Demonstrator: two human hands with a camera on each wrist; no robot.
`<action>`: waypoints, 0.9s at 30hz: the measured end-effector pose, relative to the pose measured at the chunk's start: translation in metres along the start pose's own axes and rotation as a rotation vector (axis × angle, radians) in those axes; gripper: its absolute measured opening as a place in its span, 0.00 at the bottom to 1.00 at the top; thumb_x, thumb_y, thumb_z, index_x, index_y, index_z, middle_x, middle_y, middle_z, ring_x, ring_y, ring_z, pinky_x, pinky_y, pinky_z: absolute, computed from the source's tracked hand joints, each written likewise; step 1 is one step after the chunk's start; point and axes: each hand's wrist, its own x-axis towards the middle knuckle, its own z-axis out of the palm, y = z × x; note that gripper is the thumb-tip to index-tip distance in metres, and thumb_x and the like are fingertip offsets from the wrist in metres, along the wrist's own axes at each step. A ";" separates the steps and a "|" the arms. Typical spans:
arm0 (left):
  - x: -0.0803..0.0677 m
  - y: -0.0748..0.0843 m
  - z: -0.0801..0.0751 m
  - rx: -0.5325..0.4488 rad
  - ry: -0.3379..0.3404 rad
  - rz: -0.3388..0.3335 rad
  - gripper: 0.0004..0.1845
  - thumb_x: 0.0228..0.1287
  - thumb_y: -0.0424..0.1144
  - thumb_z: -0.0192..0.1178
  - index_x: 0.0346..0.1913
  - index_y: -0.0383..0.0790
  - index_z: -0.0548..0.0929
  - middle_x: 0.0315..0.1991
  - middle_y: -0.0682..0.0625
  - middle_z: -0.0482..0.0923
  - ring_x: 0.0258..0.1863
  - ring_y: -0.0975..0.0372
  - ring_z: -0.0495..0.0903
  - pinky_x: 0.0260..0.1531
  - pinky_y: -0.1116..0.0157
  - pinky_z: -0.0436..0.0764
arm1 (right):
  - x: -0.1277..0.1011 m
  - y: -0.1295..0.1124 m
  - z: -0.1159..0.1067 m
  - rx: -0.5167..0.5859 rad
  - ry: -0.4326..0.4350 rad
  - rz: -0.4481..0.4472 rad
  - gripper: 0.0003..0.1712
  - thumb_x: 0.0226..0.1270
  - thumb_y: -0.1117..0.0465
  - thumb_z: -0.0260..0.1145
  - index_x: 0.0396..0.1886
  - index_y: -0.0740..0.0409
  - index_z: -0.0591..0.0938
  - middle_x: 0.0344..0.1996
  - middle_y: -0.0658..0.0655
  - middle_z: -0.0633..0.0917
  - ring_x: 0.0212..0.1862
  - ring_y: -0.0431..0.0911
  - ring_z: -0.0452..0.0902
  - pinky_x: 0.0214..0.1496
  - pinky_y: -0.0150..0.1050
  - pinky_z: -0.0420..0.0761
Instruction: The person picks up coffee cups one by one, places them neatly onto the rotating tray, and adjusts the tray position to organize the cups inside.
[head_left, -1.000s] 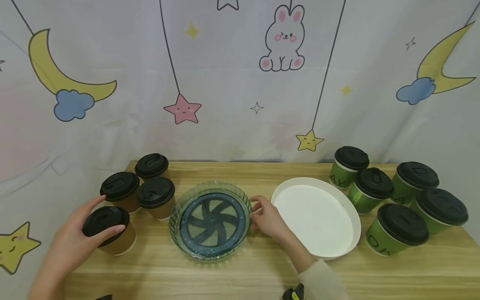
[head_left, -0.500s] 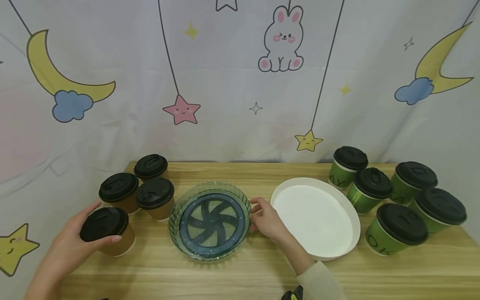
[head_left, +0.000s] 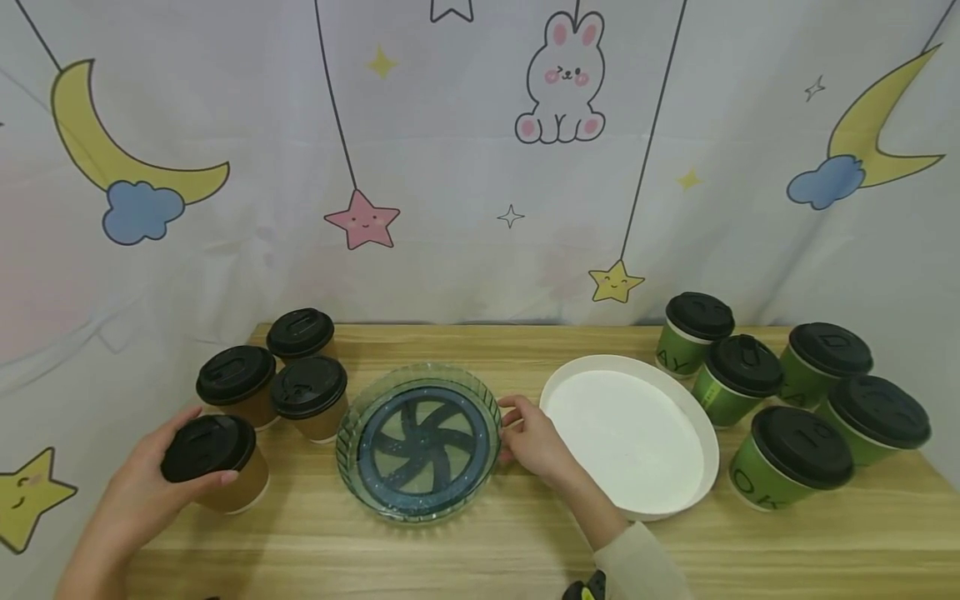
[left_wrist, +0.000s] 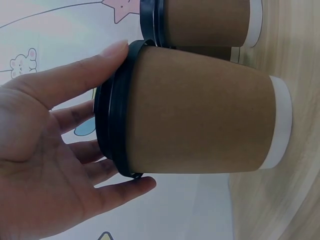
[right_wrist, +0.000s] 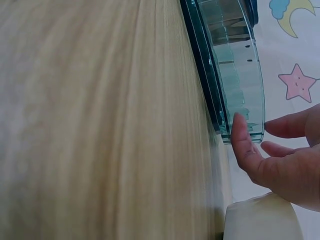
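In the head view, my left hand [head_left: 142, 483] is around the black lid of the nearest brown paper coffee cup [head_left: 236, 483]. The left wrist view shows the thumb against the lid's edge and the other fingers across the far side of the lid [left_wrist: 117, 110]; the cup [left_wrist: 200, 112] looks upright on the table. My right hand [head_left: 536, 442] is at the right side of a round greenish glass dish [head_left: 345, 475] with a dark blue swirl pattern at its bottom. In the right wrist view, fingertips touch or nearly touch the outside of the dish's wall [right_wrist: 250, 80].
Behind the held cup stand three more brown lidded cups [head_left: 318, 421]. A round white tray [head_left: 555, 379] lies right of the dish, with several green lidded cups [head_left: 772, 479] beyond it. A printed cloth [head_left: 450, 283] hangs behind the wooden table [head_left: 420, 558].
The left fingers have settled lower and closer around the lid. The view has shifted very slightly; the right hand, dish and cups stay in place.
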 end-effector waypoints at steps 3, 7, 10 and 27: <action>0.000 0.000 0.000 -0.001 -0.001 -0.005 0.52 0.52 0.47 0.67 0.70 0.32 0.44 0.61 0.20 0.47 0.56 0.27 0.51 0.45 0.34 0.56 | 0.000 0.000 0.000 -0.002 -0.002 0.001 0.24 0.58 0.77 0.54 0.57 0.70 0.67 0.39 0.66 0.73 0.31 0.52 0.75 0.28 0.44 0.81; 0.000 -0.001 0.001 0.004 0.009 -0.009 0.51 0.53 0.48 0.66 0.70 0.31 0.45 0.61 0.20 0.47 0.56 0.27 0.51 0.45 0.34 0.56 | 0.001 0.000 0.000 -0.005 -0.006 0.006 0.24 0.59 0.77 0.54 0.57 0.69 0.67 0.39 0.66 0.73 0.30 0.53 0.75 0.28 0.43 0.81; 0.000 -0.002 0.003 0.017 0.024 -0.018 0.49 0.56 0.50 0.64 0.70 0.32 0.46 0.62 0.21 0.48 0.55 0.27 0.51 0.44 0.34 0.57 | 0.000 -0.001 0.000 0.000 -0.009 0.005 0.24 0.59 0.77 0.54 0.57 0.69 0.67 0.39 0.66 0.72 0.30 0.53 0.75 0.28 0.43 0.81; -0.006 0.006 0.004 0.028 0.117 -0.011 0.46 0.54 0.50 0.65 0.68 0.31 0.53 0.59 0.25 0.59 0.54 0.29 0.57 0.45 0.36 0.58 | 0.001 0.001 -0.001 0.025 -0.014 0.005 0.24 0.60 0.77 0.53 0.57 0.70 0.67 0.39 0.66 0.72 0.31 0.51 0.75 0.28 0.44 0.81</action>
